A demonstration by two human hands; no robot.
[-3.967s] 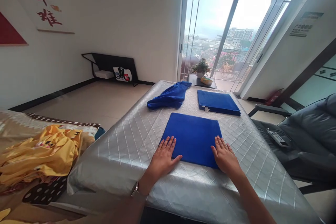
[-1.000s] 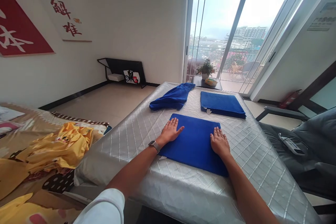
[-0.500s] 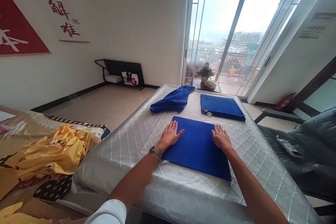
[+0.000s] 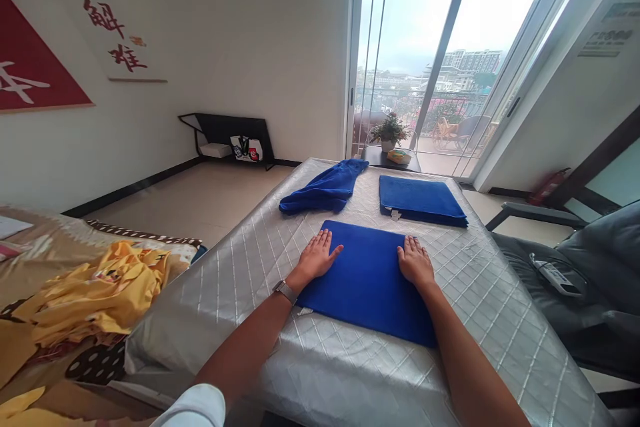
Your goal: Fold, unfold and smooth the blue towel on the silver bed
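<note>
A folded blue towel [image 4: 367,280] lies flat on the silver quilted table cover [image 4: 240,273], a small white tag at its near left corner. On its left edge rests my left hand [image 4: 317,255], palm down with the fingers stretched out. My right hand [image 4: 416,260] lies flat along the right edge, its fingers also extended. Neither hand grips the cloth. Beyond them, to the right, sits a stack of folded blue towels [image 4: 423,199] with white tags. A crumpled blue towel [image 4: 325,190] lies at the far left of the cover.
At left, yellow cloth [image 4: 100,287] is heaped on a patterned cover. A dark armchair [image 4: 595,273] with a power strip [image 4: 555,277] on it stands close at right. Behind the table, a small stand [image 4: 377,159] holds a potted plant [image 4: 390,130] before glass sliding doors.
The camera view has shifted slightly, so the towels and both hands appear a little further left. Both hands stay flat on the folded towel's side edges.
</note>
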